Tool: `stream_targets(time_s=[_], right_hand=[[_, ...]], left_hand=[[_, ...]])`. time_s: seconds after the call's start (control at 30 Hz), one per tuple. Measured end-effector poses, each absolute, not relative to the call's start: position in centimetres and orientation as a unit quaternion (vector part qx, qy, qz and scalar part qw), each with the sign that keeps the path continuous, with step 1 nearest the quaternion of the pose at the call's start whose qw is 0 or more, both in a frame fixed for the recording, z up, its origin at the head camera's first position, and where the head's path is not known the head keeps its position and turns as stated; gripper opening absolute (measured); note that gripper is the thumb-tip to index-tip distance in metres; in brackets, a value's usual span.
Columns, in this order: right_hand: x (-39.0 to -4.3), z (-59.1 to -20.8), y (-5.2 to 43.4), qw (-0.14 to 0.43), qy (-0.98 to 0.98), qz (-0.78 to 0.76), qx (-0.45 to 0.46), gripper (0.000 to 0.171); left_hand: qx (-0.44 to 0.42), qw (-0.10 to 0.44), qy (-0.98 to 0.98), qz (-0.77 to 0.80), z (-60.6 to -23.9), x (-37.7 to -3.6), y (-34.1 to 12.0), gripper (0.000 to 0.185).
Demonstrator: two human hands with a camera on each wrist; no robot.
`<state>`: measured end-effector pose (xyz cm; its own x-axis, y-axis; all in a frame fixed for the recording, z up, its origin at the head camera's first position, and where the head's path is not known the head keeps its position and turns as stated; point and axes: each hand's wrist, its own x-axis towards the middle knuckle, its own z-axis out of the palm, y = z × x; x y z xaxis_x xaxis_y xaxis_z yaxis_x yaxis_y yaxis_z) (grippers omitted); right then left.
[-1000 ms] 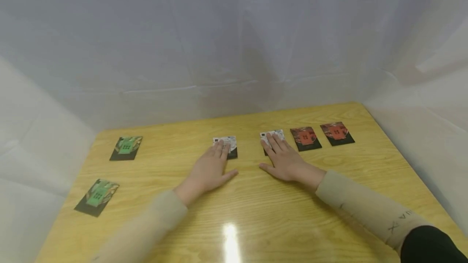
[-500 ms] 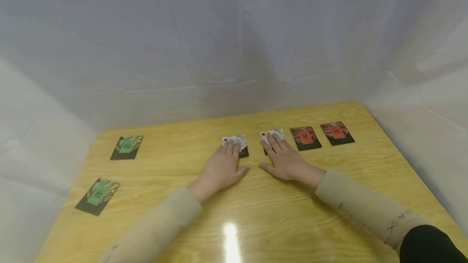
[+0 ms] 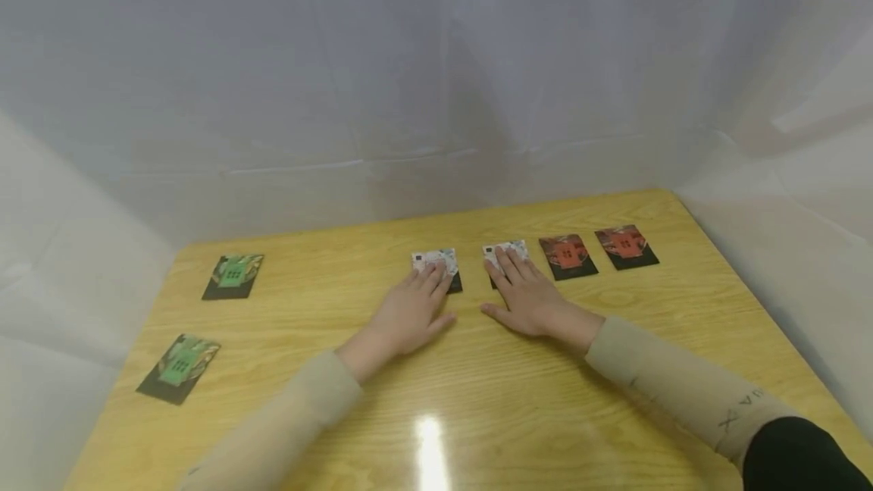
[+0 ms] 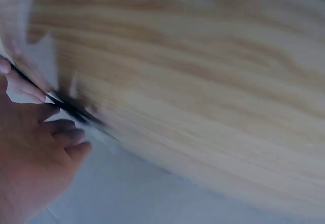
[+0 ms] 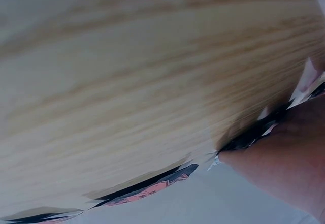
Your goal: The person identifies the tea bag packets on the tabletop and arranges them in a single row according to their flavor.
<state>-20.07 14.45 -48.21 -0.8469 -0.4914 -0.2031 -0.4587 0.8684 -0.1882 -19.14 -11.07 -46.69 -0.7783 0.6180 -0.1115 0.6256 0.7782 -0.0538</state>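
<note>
Both flat on worktop (image 3: 477, 385): left white card (image 3: 436, 256) under left hand (image 3: 411, 313), right white card (image 3: 521, 248) under right hand (image 3: 527, 301); fingers straight, gripping neither. Uneven pressure could skew either; rightward push could bump nearer red card (image 3: 567, 254).

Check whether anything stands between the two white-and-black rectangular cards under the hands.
Nothing visible does: only bare yellow wooden tabletop separates the card under the left hand from the other card under the right hand.
</note>
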Motion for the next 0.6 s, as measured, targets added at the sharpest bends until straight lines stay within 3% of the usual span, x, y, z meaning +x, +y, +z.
stream_targets(time_s=[0.17,0.6], right_hand=[[-20.1,-48.3,14.4,0.126,0.96,-0.06,-0.244,0.086],[-19.9,-47.8,14.2,0.124,0.96,-0.06,-0.246,0.084]], left_hand=[[0.356,0.065,0.932,-0.036,-46.9,-19.0,-11.1,0.078],[0.352,0.061,0.932,-0.053,-46.2,-18.9,-9.4,0.079]])
